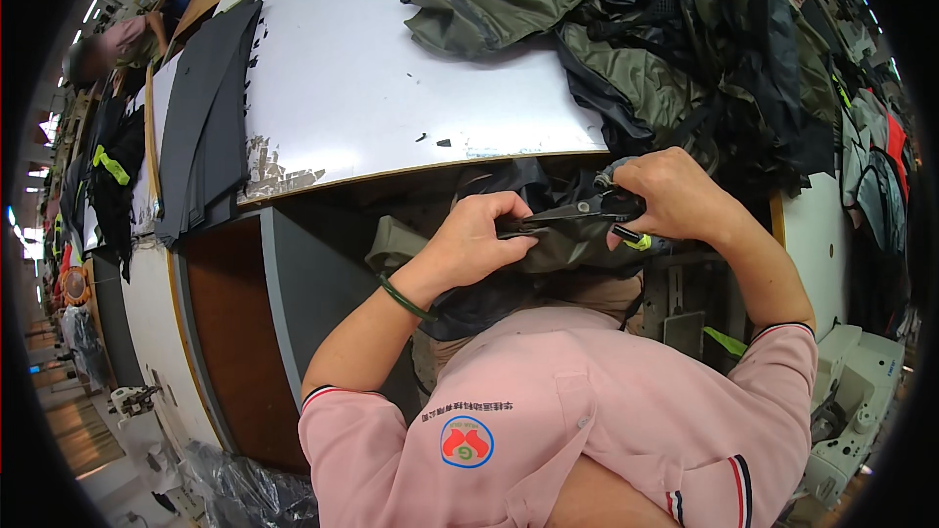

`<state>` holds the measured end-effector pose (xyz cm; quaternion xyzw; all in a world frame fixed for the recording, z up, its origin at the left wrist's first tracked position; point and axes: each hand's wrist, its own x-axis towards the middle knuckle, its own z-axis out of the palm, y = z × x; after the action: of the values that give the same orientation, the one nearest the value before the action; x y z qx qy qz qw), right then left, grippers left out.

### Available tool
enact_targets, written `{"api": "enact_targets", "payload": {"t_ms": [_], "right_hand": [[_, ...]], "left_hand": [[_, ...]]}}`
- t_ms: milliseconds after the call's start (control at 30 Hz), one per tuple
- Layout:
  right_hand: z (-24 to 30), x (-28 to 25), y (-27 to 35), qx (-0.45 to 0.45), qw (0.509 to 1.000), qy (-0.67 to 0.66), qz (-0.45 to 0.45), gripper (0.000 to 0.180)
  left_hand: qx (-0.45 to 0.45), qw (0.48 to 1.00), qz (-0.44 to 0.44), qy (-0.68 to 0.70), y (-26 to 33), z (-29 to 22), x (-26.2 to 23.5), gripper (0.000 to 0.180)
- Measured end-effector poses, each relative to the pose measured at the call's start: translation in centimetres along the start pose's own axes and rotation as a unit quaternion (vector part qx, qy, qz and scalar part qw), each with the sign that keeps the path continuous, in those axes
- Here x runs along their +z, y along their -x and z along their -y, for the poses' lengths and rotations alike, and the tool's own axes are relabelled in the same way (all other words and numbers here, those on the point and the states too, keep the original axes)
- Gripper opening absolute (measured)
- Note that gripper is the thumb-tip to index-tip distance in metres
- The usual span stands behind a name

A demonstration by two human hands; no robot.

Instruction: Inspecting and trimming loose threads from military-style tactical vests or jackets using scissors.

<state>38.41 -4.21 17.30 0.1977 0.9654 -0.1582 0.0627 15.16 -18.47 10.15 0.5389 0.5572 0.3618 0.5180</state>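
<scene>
My right hand [675, 196] is closed round the handles of a pair of dark scissors [584, 207]. Their blades point left, and the tips reach the fingers of my left hand [477, 240]. That hand pinches the edge of an olive-green and black garment [567, 246] between thumb and fingertips. The garment hangs over my lap below the table's front edge. Just under my right hand shows a small piece of bright yellow-green material [638, 241]. Exactly what lies between the blades is too small to make out. A dark green bangle [403, 297] circles my left wrist.
A white table [391, 88] with a chipped front edge stands before me. Olive and black garments [685, 59] heap at its right, dark grey fabric panels [205, 117] hang over its left. A sewing machine [851, 401] stands at lower right. Another person [117, 44] sits far left.
</scene>
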Motion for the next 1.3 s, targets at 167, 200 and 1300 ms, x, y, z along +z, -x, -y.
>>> {"api": "enact_targets", "payload": {"t_ms": [167, 200, 1300], "right_hand": [[-0.4, 0.1, 0.8, 0.04, 0.997, -0.056, -0.037, 0.05], [-0.6, 0.1, 1.1, 0.042, 0.997, -0.056, -0.037, 0.05], [-3.7, 10.5, 5.2, 0.22, 0.683, -0.584, -0.379, 0.03]], "left_hand": [[-0.01, 1.0, 0.009, 0.0, -0.3, 0.3, -0.4, 0.015], [0.019, 1.0, 0.003, -0.009, -0.4, 0.4, -0.9, 0.015], [0.278, 0.867, -0.059, -0.41, -13.6, 4.9, 3.8, 0.022]]}}
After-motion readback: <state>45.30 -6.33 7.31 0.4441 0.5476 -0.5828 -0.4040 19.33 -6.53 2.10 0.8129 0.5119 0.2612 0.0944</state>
